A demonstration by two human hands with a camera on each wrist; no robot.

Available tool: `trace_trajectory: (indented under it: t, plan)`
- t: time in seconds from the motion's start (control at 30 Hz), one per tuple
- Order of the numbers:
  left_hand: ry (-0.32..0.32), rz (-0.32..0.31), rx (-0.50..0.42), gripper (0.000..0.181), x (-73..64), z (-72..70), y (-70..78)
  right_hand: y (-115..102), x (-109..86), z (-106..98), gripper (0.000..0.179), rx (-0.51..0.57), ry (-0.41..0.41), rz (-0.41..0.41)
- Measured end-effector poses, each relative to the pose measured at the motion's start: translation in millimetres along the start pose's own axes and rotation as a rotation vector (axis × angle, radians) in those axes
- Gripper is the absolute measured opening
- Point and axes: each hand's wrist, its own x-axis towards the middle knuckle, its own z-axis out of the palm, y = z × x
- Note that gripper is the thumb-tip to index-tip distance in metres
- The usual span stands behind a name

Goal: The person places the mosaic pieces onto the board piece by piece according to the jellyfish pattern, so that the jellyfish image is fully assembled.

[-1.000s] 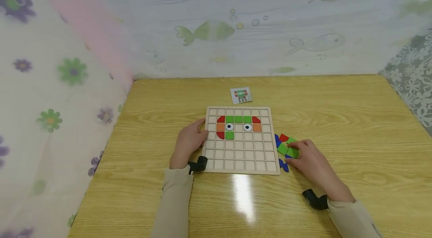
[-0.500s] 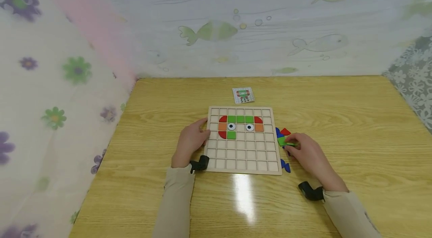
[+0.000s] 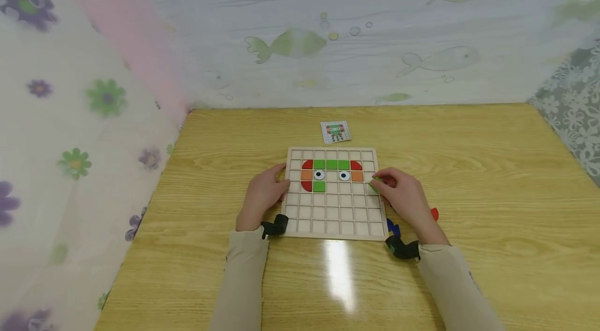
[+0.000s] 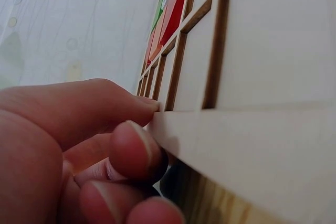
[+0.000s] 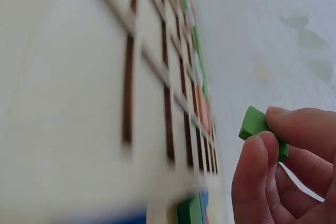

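Observation:
My right hand pinches a green square tile between thumb and fingers, over the right edge of the wooden grid board. At the board's left edge, my left hand grips the rim, its fingertips curled against the side in the left wrist view. Toward the board's far side sit several green tiles, red quarter-round pieces, orange squares and two round eye pieces. Blue pieces lie beside the board's right edge, partly hidden by my right hand.
A small picture card with a gridded figure lies beyond the board. A loose red piece shows beside my right wrist. The wooden table meets a fish-patterned wall cover at the back.
My right hand has lifted a green tile from the loose pieces and moved left and away from me to the board's right edge. My left hand stays at the left rim.

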Motion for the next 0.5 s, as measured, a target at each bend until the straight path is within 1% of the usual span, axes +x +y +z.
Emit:
trace_trajectory:
  t: [0.13, 0.23, 0.33, 0.5]
  plan:
    - [-0.001, -0.001, -0.007, 0.052, 1.3, 2.1, 0.3, -6.1, 9.8, 9.8, 0.03, 0.083, -0.027, 0.035]
    - [-0.006, -0.002, -0.017, 0.052, 1.7, 3.3, 0.6, -10.2, 15.6, 16.9, 0.031, 0.114, -0.037, 0.069]
    - [-0.006, 0.001, -0.011, 0.052, 1.6, 2.9, 1.0, -14.7, 19.5, 22.9, 0.029, 0.108, -0.037, 0.074]
    - [-0.007, -0.009, -0.01, 0.052, 0.8, -0.5, 0.3, -21.5, 23.5, 31.9, 0.025, 0.163, -0.052, 0.074]
